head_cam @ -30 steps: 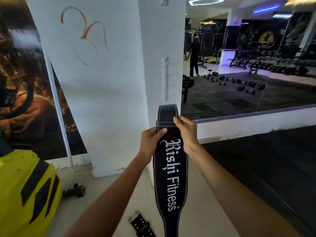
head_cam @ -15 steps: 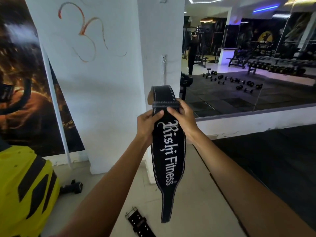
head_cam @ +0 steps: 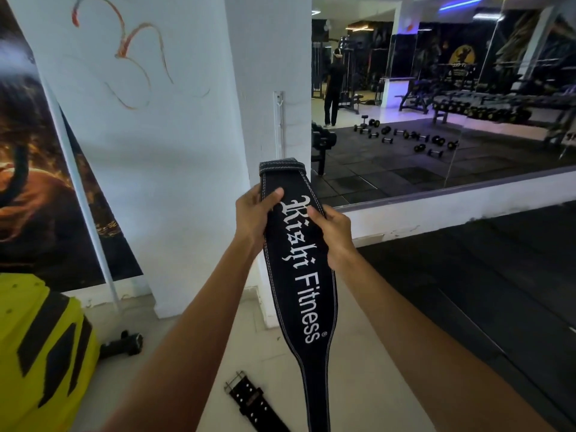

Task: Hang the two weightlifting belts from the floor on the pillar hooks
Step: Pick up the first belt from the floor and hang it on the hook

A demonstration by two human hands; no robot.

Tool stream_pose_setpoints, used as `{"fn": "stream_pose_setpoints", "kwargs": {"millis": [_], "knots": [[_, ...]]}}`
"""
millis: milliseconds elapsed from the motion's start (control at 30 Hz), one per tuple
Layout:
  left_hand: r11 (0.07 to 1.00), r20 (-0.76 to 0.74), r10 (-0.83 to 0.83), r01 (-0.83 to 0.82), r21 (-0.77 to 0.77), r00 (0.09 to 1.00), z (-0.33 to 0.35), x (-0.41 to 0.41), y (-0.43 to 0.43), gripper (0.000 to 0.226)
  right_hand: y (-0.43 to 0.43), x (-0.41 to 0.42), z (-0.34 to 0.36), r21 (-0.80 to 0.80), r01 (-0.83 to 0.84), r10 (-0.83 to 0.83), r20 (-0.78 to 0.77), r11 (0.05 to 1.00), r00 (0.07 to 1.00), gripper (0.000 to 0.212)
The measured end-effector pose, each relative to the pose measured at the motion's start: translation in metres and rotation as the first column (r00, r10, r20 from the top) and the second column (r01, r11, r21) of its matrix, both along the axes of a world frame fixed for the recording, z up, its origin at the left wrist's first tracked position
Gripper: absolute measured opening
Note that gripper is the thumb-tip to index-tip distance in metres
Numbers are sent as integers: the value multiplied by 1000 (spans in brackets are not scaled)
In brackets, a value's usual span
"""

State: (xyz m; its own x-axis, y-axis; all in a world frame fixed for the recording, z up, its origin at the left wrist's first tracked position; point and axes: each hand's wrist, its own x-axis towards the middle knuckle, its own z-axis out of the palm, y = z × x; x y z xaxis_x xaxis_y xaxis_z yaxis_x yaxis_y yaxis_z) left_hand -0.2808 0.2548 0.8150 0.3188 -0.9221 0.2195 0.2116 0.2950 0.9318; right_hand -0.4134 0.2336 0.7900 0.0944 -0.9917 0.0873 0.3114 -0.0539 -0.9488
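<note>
The black Rishi Fitness belt [head_cam: 299,260] is dropping a little from where it was a moment ago, folded end below the pillar hook strip [head_cam: 278,120], so hanging isn't happening yet. Left hand [head_cam: 254,222] and right hand [head_cam: 335,235] are clamping its edges, fingers [head_cam: 274,194] pressed on leather. The second belt [head_cam: 255,403] is lying on the floor.

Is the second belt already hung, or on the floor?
On the floor: the studded belt lies flat beside the pillar, while both hands hold the lettered belt below the hook strip.
</note>
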Motion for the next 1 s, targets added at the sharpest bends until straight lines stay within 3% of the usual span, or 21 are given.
{"fn": "stream_pose_setpoints", "kwargs": {"millis": [67, 133, 200, 367, 500, 567, 667, 833, 1000], "knots": [[998, 58, -15, 12, 58, 998, -48, -4, 17, 22, -6, 0, 3, 25, 44, -45, 23, 999, 999, 24], [966, 63, -142, 124, 227, 988, -98, -9, 46, 19, -11, -4, 5, 25, 64, -64, 4, 998, 998, 25], [940, 35, -160, 141, 311, 987, -109, -4, 45, 16, -14, -3, 5, 7, 55, -55, -31, 998, 998, 23], [985, -74, -50, 62, 162, 996, -63, -1, 18, 23, -11, 4, 8, 6, 41, -41, -9, 999, 999, 23], [902, 123, -290, 229, 366, 949, -114, -1, 50, 16, -16, -9, 5, -4, 18, -18, 0, 1000, 1000, 9], [921, 82, -249, 210, 328, 965, -94, 4, 43, 20, -12, -9, 1, -22, -52, 51, -34, 998, 998, 15], [946, -32, -185, 187, 265, 982, -27, 15, 12, 48, -4, -4, -4, -95, -161, 153, -93, 982, 984, 27], [923, -153, -105, 154, 352, 983, 16, 33, -20, 31, 2, -11, -25, -162, -224, 168, -302, 961, 938, 24], [949, -191, -82, 135, 284, 978, -2, 19, -18, 18, 2, -29, -68, -125, -218, 153, -394, 968, 906, 18]]}}
